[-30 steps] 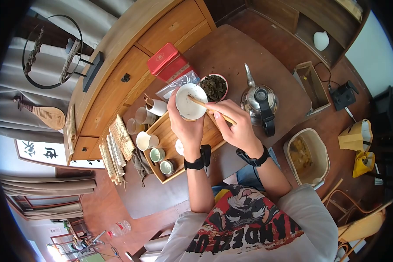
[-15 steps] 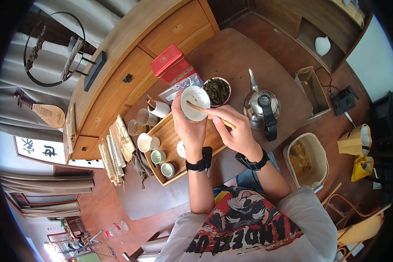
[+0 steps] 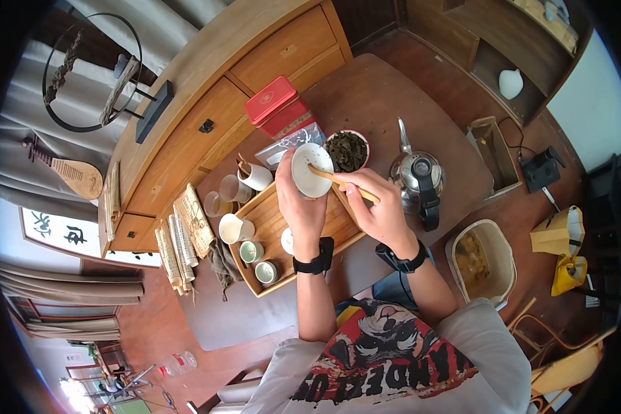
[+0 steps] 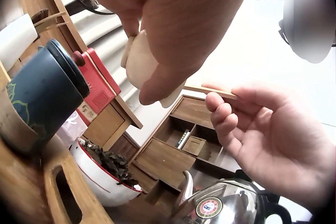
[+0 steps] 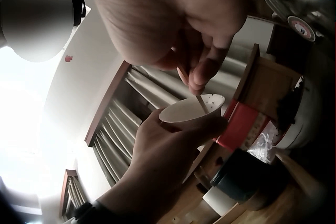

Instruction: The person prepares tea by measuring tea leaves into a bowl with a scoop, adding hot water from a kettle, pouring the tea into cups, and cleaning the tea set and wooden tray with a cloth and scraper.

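My left hand (image 3: 302,210) holds a white bowl (image 3: 305,181), tilted so that its inside faces up toward the head camera. Small dark leaf bits stick to the inner wall. With my right hand (image 3: 379,210) I pinch a slim wooden tea pick (image 3: 361,190); its tip reaches inside the bowl. In the right wrist view the pick (image 5: 201,104) slants down past the bowl's rim (image 5: 181,112). Just beyond the hands, a red-rimmed bowl (image 4: 97,179) is full of wet dark tea leaves (image 3: 347,150). Both hands are above the wooden tea tray (image 3: 272,210).
A steel kettle (image 3: 417,176) stands right of the hands. Behind are a red tin (image 3: 279,107) and a clear bag (image 3: 286,145). Cups (image 3: 251,251), a white pitcher (image 3: 234,228) and a dark blue lidded canister (image 4: 44,95) stand leftward. A waste bin (image 3: 504,272) is below right.
The pick's tip has shifted across the inside of the white bowl, from nearer its far left wall to nearer its middle. Both hands keep their grips, and the head view has shifted slightly.
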Motion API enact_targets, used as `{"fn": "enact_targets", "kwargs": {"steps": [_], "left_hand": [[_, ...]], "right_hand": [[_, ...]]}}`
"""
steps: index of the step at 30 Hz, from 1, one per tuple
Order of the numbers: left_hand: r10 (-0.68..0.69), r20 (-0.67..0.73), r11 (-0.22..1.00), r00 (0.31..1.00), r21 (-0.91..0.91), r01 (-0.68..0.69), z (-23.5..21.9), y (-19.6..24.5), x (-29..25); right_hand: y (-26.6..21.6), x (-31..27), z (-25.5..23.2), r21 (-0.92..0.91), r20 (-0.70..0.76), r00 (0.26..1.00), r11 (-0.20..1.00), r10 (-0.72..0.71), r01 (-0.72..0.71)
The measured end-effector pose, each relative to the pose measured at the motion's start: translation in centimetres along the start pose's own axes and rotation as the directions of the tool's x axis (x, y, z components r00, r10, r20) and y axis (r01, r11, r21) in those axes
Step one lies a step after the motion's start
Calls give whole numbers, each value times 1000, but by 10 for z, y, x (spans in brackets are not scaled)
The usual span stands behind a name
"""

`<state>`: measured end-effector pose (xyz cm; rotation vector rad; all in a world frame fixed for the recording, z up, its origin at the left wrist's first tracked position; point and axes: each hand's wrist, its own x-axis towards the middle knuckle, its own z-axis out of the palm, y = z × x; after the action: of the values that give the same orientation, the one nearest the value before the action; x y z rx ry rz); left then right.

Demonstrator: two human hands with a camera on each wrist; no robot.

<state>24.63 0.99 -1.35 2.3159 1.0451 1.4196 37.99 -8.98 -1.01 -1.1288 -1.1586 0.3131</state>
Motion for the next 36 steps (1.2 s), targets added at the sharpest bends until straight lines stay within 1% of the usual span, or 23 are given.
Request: {"fn": "enact_targets", "kwargs": {"steps": [2, 3, 4, 6, 7, 9, 10, 12, 13, 15, 16, 18, 20, 23, 26, 28, 30, 32, 33, 35, 36], "left_hand": [[12, 4, 1000, 1000, -3, -12, 1, -1, -1], [21, 0, 1000, 1000, -3, -21, 2, -1, -1], [30, -4, 1000, 1000, -3, -30, 2, -1, -2], [38, -3, 999, 999, 0, -38, 2, -3, -2], [45, -1, 999, 999, 2, -45, 2, -3, -2], [50, 7, 999, 999, 11, -51, 1, -5, -2], [55, 15, 998, 998, 20, -55, 0, -6, -2], [56, 20, 998, 998, 25, -56, 1, -6, -2], [58, 25, 998, 998, 30, -59, 1, -6, -2], [58, 22, 998, 998, 30, -58, 2, -3, -1], [58, 20, 998, 998, 31, -59, 2, -1, -1], [51, 28, 998, 998, 28, -52, 2, 2, 0], [46, 37, 999, 998, 26, -47, 1, 4, 2], [22, 45, 999, 999, 27, -24, -1, 5, 3], [54, 52, 997, 997, 59, -57, 0, 6, 4], [24, 58, 997, 998, 68, -28, 0, 8, 4], [29, 53, 996, 998, 86, -34, 1, 9, 5], [35, 48, 994, 998, 101, -39, 3, 9, 5], [13, 46, 993, 999, 118, -19, 2, 9, 4], [-8, 45, 991, 999, 134, 2, 2, 6, 4], [-12, 44, 988, 999, 151, 5, 2, 4, 4]], "right_hand": [[-5, 1, -1, -20, 13, 1000, 1000, -4, 5], [-5, -1, 2, 42, 18, 999, 999, 27, -28], [-4, -4, 3, 41, 17, 999, 999, 27, -28], [-3, -6, 4, 137, 70, 993, 985, 91, -100], [-3, -5, 3, 137, 70, 993, 985, 91, -100], [-2, -3, -1, 17, 52, 996, 998, 67, -68], [0, -2, -2, 17, 53, 996, 997, 69, -70], [5, 0, -3, -91, 31, 996, 992, -80, 82], [5, 0, -4, -92, 32, 996, 992, -80, 83], [1, 0, -7, -96, 104, 987, 987, -118, 128], [2, -1, -8, -98, 103, 988, 987, -117, 127], [3, -4, -8, -35, 164, 984, 996, -77, 84], [6, -2, -9, -48, 153, 985, 995, -80, 89], [11, -1, -15, -92, 119, 983, 984, -141, 153], [9, 1, -18, -122, 103, 983, 979, -151, 163], [9, -1, -20, -118, 90, 986, 981, -142, 152], [10, -2, -23, -114, 78, 988, 983, -134, 142], [12, -4, -27, -147, 56, 989, 979, -136, 143], [14, -4, -30, -148, 54, 989, 979, -136, 143], [17, -5, -33, -219, 25, 995, 971, -95, 98], [17, -6, -33, -220, 24, 995, 971, -94, 97]]}}
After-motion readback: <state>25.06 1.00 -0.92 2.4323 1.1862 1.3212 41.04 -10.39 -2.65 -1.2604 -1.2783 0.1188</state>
